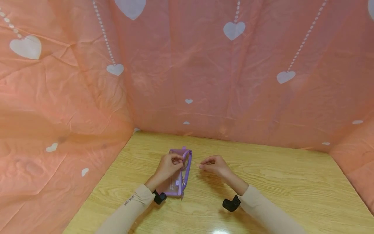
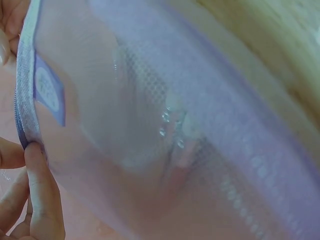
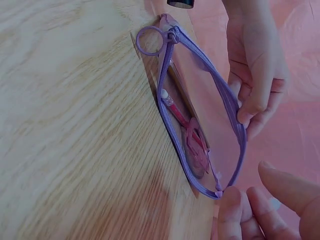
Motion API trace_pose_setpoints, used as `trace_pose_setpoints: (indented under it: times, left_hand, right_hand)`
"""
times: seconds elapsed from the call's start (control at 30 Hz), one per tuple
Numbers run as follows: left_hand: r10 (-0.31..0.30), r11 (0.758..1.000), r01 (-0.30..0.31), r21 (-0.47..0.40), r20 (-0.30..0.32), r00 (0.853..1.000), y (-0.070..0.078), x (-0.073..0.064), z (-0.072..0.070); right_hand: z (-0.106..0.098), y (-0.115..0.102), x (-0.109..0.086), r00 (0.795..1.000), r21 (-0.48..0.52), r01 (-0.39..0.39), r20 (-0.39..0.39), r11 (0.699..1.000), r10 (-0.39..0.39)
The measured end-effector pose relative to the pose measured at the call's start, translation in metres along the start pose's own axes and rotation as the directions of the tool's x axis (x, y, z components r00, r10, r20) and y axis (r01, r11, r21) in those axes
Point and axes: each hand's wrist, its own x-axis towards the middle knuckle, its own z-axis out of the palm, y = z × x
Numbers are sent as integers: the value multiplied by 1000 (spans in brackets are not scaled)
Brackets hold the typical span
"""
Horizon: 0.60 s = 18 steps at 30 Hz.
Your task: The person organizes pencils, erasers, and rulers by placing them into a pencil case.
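A see-through purple zip pouch (image 1: 169, 187) lies on the table, its zipper side facing right. In the head view my left hand (image 1: 168, 167) pinches the upper zipper edge between thumb and fingers and lifts it, so the mouth gapes. The right wrist view looks into this mouth: a pink-and-white pen-like stick (image 3: 176, 111), a brown stick (image 3: 182, 87) and a pink looped item (image 3: 196, 150) lie inside. To the right of the pouch, my right hand (image 1: 215, 165) hovers with loosely bent fingers, thumb and fingertips apart, holding nothing visible.
The pouch's zipper carries a purple ring pull (image 3: 138, 41) at its near end. A wood-grain table (image 1: 263, 182) extends under both arms. Behind and beside it hangs a pink cloth (image 1: 204, 81) with white hearts. Each wrist wears a black camera (image 1: 231, 204).
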Motion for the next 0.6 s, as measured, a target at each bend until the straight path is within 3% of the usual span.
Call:
trace_pose_setpoints:
  times: [0.2,0.6]
  left_hand:
    - [-6,1000,6,16,-1,1000,-1,-1,3]
    - [11,1000,-11,11,-3,1000,-2,1,2]
  right_hand:
    - [-15,2,-14,998,-14,43,55,999,-42]
    - [-45,3,-37,1000,-95,16,24,995,-14]
